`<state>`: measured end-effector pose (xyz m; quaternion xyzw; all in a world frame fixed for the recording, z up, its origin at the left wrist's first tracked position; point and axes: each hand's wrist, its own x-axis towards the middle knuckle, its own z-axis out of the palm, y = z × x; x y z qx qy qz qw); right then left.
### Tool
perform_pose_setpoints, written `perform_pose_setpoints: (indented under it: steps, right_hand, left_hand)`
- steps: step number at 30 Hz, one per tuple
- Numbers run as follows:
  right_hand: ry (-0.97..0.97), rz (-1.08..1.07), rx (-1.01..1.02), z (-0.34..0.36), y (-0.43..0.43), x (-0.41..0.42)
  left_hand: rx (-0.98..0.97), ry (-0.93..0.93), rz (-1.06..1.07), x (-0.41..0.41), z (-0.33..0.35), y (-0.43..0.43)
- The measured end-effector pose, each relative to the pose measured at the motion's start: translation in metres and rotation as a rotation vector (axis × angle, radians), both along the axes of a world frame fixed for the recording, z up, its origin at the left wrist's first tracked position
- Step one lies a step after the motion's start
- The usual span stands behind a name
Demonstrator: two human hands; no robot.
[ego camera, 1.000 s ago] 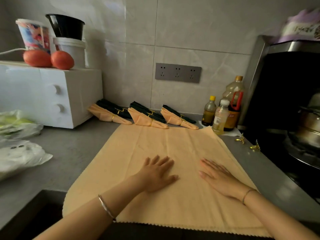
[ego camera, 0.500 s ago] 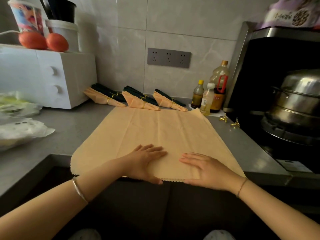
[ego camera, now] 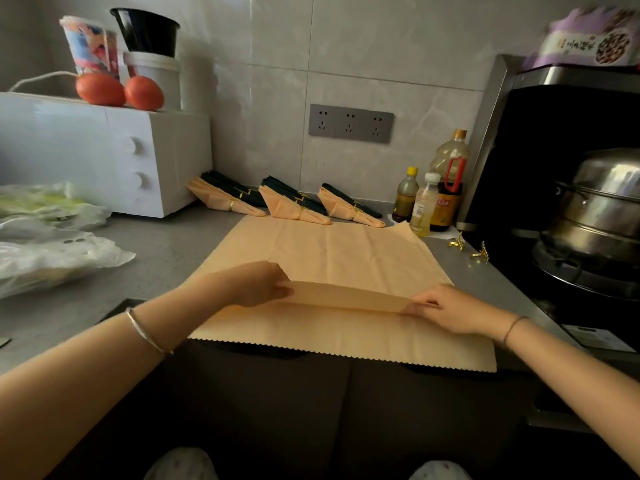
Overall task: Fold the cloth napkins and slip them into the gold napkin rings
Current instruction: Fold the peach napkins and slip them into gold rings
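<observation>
A large peach cloth napkin lies spread on the grey counter, its scalloped near edge hanging over the counter front. My left hand and my right hand each pinch the cloth, raising a crosswise ridge between them. Two loose gold napkin rings lie on the counter at the right, beyond the napkin. Three folded peach and dark green napkins in gold rings stand in a row by the back wall.
A white microwave with two tomatoes and cups on top stands at the back left. Plastic bags lie at the left. Three bottles stand at the back right. A steel pot sits on the stove at the right.
My hands went from lying flat on the napkin to its near part, then closed on the cloth and lifted a fold. The camera view shifted.
</observation>
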<state>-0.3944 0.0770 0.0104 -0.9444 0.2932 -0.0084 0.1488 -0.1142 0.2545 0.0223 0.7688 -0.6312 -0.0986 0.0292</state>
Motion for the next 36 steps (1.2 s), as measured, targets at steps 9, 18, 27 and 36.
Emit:
perform_pose_setpoints:
  steps: [9, 18, 27, 36]
  right_hand:
    - [0.125, 0.027, 0.224, 0.066, -0.012, 0.002]
    - [0.401, 0.047, 0.559, 0.099, -0.040, 0.017]
    - [0.135, -0.098, 0.078, 0.052, -0.119, 0.089]
    - [-0.028, -0.223, 0.013, 0.012, -0.196, 0.141]
  left_hand:
    - [0.124, 0.232, 0.116, 0.029, 0.061, 0.003]
    - [0.424, 0.205, 0.200, 0.051, 0.098, -0.016]
    - [-0.024, 0.001, 0.167, 0.105, 0.045, -0.105]
    - [-0.277, -0.151, 0.317, 0.148, -0.010, -0.186]
